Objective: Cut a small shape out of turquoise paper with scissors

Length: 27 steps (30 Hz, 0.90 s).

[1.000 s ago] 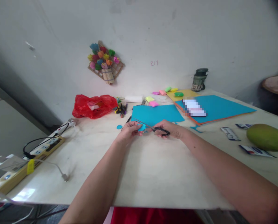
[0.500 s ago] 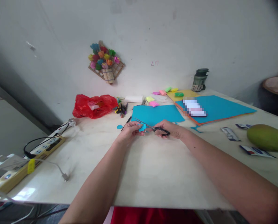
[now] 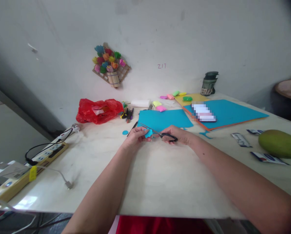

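Note:
Between thumb and fingers, my left hand point(image 3: 136, 135) pinches a small piece of blue paper point(image 3: 148, 133). My right hand point(image 3: 173, 134) is closed around the black handles of a pair of scissors point(image 3: 170, 137), whose blades point left across the small piece. Just beyond both hands lies a larger blue sheet point(image 3: 163, 119) with a cut lower edge. A small blue paper circle point(image 3: 125, 132) rests left of my left hand, by a thin black pen-like stick point(image 3: 132, 128). Thin blue offcuts point(image 3: 205, 134) lie to the right of my right hand.
A red plastic bag point(image 3: 96, 112) and several pens point(image 3: 129, 115) sit at the back left. Stacked coloured sheets point(image 3: 240, 110) carry a phone point(image 3: 204, 112). A green mango point(image 3: 279, 144) and small packets point(image 3: 241, 139) are on the right; a power strip point(image 3: 47, 154) lies left.
Almost nothing differs. Both hands, the scissors and the small blue piece stay in practically the same place.

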Each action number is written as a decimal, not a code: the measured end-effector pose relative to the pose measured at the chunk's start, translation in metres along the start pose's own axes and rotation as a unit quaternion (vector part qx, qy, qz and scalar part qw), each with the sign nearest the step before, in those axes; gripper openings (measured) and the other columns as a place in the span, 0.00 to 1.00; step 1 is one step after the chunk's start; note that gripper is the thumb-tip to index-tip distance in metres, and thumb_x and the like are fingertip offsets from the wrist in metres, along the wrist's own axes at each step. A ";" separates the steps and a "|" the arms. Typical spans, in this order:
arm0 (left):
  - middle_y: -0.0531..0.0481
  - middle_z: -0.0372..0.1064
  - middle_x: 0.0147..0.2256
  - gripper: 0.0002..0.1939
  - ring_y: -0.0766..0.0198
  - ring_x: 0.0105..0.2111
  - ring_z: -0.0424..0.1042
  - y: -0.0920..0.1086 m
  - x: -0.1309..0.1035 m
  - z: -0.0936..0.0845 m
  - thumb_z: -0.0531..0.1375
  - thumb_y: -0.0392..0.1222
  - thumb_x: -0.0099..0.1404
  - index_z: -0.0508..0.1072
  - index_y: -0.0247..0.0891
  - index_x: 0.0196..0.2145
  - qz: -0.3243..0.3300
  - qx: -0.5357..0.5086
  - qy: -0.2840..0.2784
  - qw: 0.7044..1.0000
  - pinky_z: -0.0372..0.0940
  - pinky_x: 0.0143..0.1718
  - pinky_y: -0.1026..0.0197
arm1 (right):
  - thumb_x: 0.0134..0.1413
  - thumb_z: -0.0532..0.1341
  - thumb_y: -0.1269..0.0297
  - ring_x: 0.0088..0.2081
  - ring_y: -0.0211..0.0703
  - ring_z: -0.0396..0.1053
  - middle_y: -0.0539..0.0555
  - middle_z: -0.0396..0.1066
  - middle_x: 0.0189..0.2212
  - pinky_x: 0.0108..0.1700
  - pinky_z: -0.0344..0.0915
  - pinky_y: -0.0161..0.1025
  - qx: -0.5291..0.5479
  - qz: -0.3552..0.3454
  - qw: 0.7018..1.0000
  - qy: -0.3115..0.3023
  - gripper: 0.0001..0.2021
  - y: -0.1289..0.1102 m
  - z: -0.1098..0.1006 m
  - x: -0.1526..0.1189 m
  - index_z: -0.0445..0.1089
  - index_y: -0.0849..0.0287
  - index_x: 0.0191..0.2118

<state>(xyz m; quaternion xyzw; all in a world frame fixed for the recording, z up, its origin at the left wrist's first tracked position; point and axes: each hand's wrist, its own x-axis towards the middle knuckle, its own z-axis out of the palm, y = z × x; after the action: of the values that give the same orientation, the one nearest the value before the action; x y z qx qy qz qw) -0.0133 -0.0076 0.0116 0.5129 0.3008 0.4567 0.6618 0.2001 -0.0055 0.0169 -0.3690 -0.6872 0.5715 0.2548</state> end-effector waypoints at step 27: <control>0.49 0.71 0.24 0.12 0.63 0.22 0.72 -0.001 -0.001 0.001 0.66 0.42 0.48 0.69 0.32 0.25 -0.024 -0.013 0.004 1.000 0.67 0.29 0.60 | 0.36 0.65 0.59 0.14 0.27 0.54 0.45 0.60 0.14 0.14 0.50 0.27 0.027 0.010 0.999 0.016 0.18 -0.002 0.003 0.000 0.72 0.67 0.35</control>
<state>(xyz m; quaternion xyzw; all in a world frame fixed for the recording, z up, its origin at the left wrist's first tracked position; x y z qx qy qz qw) -0.0126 -0.0084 0.0104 0.4949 0.3093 0.4464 0.6784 0.1973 -0.0072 0.0179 -0.3777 -0.6636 0.5867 0.2699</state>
